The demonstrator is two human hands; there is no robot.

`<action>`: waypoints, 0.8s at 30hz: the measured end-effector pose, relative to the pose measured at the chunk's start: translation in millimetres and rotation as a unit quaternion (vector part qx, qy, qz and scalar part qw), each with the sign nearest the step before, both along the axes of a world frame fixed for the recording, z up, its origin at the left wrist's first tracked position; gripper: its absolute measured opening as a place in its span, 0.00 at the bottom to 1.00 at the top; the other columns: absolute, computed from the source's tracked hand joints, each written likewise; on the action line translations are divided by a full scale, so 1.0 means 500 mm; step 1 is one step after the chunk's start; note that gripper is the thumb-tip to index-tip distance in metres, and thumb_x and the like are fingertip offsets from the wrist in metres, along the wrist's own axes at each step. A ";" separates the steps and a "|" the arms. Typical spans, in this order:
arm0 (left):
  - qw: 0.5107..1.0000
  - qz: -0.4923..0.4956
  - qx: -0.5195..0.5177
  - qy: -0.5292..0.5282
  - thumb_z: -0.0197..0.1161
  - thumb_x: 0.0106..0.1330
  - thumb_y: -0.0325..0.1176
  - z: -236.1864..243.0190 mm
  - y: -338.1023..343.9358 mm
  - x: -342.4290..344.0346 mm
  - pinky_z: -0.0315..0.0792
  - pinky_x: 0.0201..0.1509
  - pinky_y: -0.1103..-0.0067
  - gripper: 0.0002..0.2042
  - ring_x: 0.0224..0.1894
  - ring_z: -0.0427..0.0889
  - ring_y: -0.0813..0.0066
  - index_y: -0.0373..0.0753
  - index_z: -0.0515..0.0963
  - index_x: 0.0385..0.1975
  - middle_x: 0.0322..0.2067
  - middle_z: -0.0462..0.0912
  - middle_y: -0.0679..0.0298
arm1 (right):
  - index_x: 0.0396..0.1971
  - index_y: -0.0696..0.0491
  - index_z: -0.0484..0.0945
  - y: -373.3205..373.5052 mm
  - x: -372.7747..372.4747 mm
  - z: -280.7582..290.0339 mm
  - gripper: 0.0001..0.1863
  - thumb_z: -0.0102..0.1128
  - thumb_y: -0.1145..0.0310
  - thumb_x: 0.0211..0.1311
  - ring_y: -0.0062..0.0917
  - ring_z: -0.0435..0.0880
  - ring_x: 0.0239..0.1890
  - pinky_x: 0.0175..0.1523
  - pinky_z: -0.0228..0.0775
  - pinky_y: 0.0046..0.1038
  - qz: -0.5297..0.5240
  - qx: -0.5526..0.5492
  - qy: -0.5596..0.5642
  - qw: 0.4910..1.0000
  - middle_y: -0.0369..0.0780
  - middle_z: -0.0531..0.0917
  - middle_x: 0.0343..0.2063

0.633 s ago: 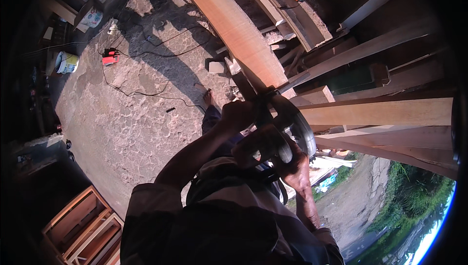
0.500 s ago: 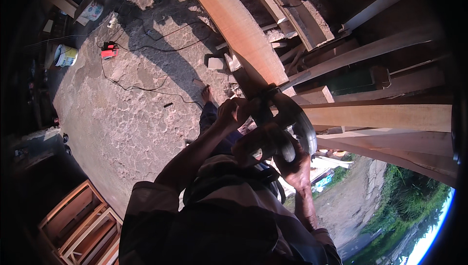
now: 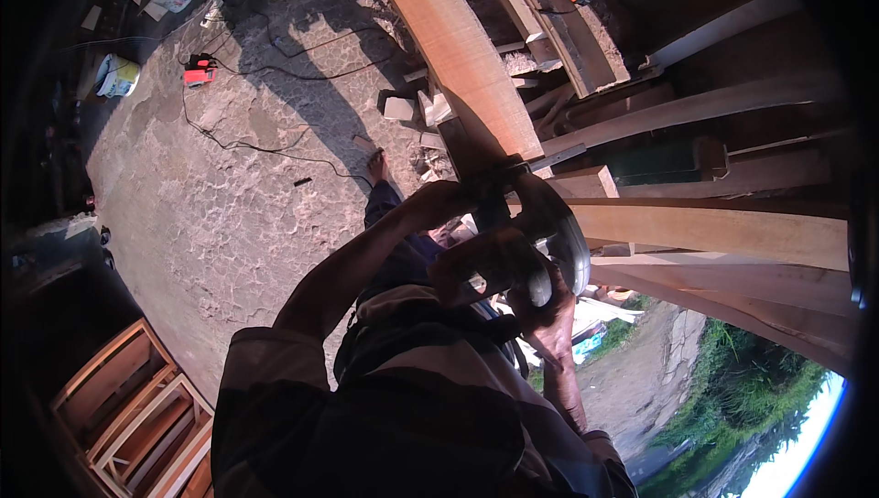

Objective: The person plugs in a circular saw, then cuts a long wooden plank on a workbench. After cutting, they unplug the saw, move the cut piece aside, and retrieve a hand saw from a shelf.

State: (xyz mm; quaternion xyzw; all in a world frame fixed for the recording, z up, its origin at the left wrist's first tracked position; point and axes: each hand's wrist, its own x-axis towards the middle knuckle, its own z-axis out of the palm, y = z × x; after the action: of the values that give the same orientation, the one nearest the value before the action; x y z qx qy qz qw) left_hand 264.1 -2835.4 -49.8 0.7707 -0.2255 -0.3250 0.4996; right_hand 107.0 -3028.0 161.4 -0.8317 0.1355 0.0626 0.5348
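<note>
A dark power saw with a round guard (image 3: 558,228) sits at the near end of a long reddish plank (image 3: 458,59). My right hand (image 3: 545,310) is closed on the saw's rear handle. My left hand (image 3: 435,200) is closed at the saw's front left, beside the plank's end; shadow hides what exactly its fingers grip. A narrow dark strip (image 3: 558,155) crosses near the plank's end. My bare foot (image 3: 377,164) shows on the floor left of the plank.
Loose boards (image 3: 714,232) and stacked timber (image 3: 568,22) fill the right. Cords cross the cracked concrete floor (image 3: 211,223), with a red tool (image 3: 200,72) and a white bucket (image 3: 117,75). Wooden frames (image 3: 119,397) lie lower left. An outdoor path and greenery (image 3: 714,406) show lower right.
The floor, red tool and bucket have shifted up and left in the view, and the long plank slightly right. The saw and both hands sit slightly higher, their grips looking the same.
</note>
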 end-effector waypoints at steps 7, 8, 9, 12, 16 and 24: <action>0.985 0.050 0.163 -0.022 0.57 0.67 0.58 0.088 -0.017 -0.015 0.77 0.50 0.66 0.21 0.44 0.86 0.54 0.50 0.86 0.45 0.37 0.87 0.55 | 0.60 0.59 0.72 -0.023 0.012 0.003 0.30 0.66 0.79 0.55 0.24 0.82 0.51 0.59 0.73 0.27 -0.044 0.032 0.027 0.998 0.41 0.84 0.50; 0.984 0.066 0.161 -0.021 0.57 0.68 0.57 0.090 -0.015 -0.023 0.77 0.49 0.66 0.21 0.44 0.86 0.54 0.49 0.86 0.45 0.37 0.87 0.54 | 0.60 0.59 0.72 -0.029 0.014 0.006 0.30 0.66 0.79 0.54 0.24 0.82 0.51 0.58 0.73 0.27 -0.049 0.060 0.034 0.996 0.41 0.84 0.49; 0.985 0.098 0.137 -0.045 0.57 0.68 0.57 0.084 -0.016 -0.028 0.78 0.48 0.66 0.20 0.44 0.86 0.54 0.49 0.86 0.45 0.37 0.87 0.54 | 0.60 0.59 0.72 -0.033 0.017 0.009 0.30 0.66 0.79 0.54 0.24 0.82 0.50 0.58 0.74 0.26 -0.063 0.088 0.042 0.993 0.41 0.84 0.49; 0.977 0.101 0.157 -0.108 0.58 0.68 0.53 0.030 -0.025 -0.028 0.79 0.46 0.68 0.18 0.41 0.87 0.54 0.48 0.86 0.43 0.35 0.87 0.56 | 0.59 0.58 0.73 -0.044 0.022 0.024 0.29 0.66 0.79 0.54 0.22 0.82 0.47 0.55 0.74 0.26 -0.049 0.054 0.051 0.996 0.39 0.84 0.46; 0.914 0.227 -0.199 0.271 0.61 0.67 0.51 -0.026 -0.046 -0.036 0.78 0.40 0.64 0.16 0.36 0.86 0.53 0.46 0.85 0.38 0.31 0.86 0.56 | 0.53 0.58 0.77 -0.043 0.026 0.028 0.26 0.65 0.75 0.50 0.23 0.82 0.41 0.48 0.75 0.28 -0.016 -0.042 0.019 0.999 0.39 0.85 0.40; 0.968 0.151 0.198 0.033 0.58 0.61 0.68 0.133 -0.036 -0.024 0.78 0.41 0.62 0.29 0.38 0.87 0.55 0.44 0.87 0.33 0.30 0.87 0.54 | 0.51 0.57 0.78 -0.052 0.033 0.016 0.24 0.68 0.76 0.50 0.21 0.82 0.42 0.50 0.74 0.27 0.008 -0.129 -0.022 0.991 0.38 0.85 0.39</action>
State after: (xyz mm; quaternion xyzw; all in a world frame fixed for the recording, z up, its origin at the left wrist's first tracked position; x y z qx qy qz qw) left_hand 252.1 -2853.2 16.9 0.8681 -0.0206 -0.3092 0.3877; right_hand 123.7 -3054.0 169.5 -0.8958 0.1240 0.0306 0.4256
